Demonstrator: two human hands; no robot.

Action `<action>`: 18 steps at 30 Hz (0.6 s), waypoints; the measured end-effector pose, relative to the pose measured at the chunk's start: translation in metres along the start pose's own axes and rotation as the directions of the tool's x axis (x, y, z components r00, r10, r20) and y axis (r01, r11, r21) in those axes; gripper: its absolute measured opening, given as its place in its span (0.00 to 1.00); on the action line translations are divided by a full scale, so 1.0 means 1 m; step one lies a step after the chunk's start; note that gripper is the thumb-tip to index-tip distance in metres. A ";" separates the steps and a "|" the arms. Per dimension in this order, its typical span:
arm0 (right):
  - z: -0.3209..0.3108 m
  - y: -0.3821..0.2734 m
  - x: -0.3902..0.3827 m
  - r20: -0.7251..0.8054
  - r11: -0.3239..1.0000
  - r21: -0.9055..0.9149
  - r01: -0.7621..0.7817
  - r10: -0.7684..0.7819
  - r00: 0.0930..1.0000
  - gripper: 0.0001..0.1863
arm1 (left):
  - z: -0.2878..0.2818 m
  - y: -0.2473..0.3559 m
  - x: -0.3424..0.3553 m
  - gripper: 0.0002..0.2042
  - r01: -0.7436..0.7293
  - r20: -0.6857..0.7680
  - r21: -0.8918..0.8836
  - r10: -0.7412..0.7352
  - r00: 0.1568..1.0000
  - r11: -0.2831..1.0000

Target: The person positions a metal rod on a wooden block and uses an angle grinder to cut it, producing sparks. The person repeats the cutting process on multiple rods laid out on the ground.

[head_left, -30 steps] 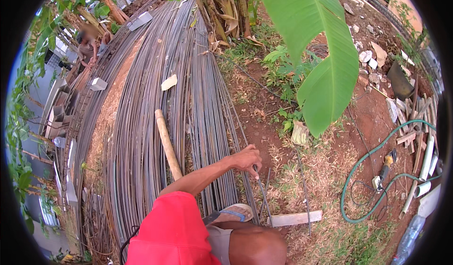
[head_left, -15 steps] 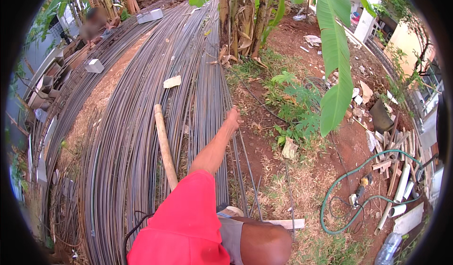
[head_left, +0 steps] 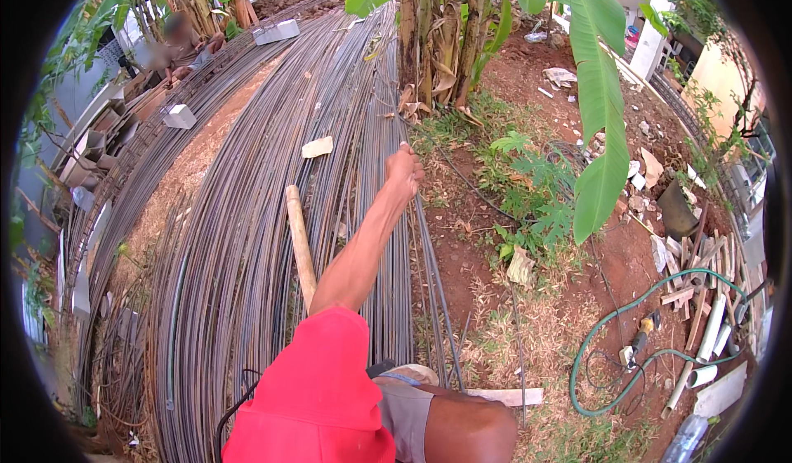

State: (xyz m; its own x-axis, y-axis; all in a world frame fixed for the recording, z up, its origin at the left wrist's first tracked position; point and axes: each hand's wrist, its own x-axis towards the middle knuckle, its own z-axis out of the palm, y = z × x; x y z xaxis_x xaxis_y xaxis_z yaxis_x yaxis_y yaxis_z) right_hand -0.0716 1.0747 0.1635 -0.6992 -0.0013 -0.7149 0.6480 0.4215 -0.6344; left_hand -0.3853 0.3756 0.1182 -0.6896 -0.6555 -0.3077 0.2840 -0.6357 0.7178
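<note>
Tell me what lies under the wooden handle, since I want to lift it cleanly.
The handle lies on a pile of long steel rods. Its lower end is hidden behind the red sleeve, so what it joins or rests on there cannot be seen.

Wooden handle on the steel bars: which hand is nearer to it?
Left. The left hand grips the steel bars up and right of the wooden handle, not touching it. The right hand is out of view.

Green hose [head_left: 615, 356] on ground; banana leaf [head_left: 606, 125] overhead.

one wooden handle [head_left: 300, 244], two concrete blocks [head_left: 179, 116], one green hose [head_left: 635, 339], one hand [head_left: 404, 170].
</note>
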 end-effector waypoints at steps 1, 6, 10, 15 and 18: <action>0.002 0.001 -0.005 0.000 1.000 0.008 -0.017 0.017 1.000 0.21 | 0.009 0.008 -0.001 0.18 -0.008 0.010 -0.018 0.008 1.000 1.000; 0.007 0.014 -0.027 -0.048 0.993 0.078 -0.085 0.089 0.995 0.21 | 0.121 0.051 -0.002 0.17 0.024 0.108 -0.195 -0.002 0.994 0.980; -0.040 0.000 -0.056 0.203 0.999 0.045 -0.013 0.003 0.979 0.13 | 0.186 0.064 -0.008 0.15 0.127 0.221 -0.180 -0.086 0.972 0.975; -0.029 -0.077 -0.190 0.093 0.985 0.043 -0.165 0.161 0.983 0.22 | 0.122 0.071 -0.022 0.17 0.248 0.001 -0.135 -0.250 0.968 0.959; -0.011 -0.132 -0.236 0.099 0.979 0.031 -0.201 0.197 0.975 0.21 | 0.085 0.127 -0.028 0.19 0.323 0.012 -0.172 -0.326 0.945 0.931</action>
State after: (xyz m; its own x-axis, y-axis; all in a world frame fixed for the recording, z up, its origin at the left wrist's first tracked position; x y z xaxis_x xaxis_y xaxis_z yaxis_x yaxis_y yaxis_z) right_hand 0.0047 1.0291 0.4192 -0.5242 -0.0083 -0.8516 0.7844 0.3845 -0.4866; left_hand -0.3871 0.3480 0.2710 -0.7528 -0.4073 -0.5171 0.1560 -0.8736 0.4610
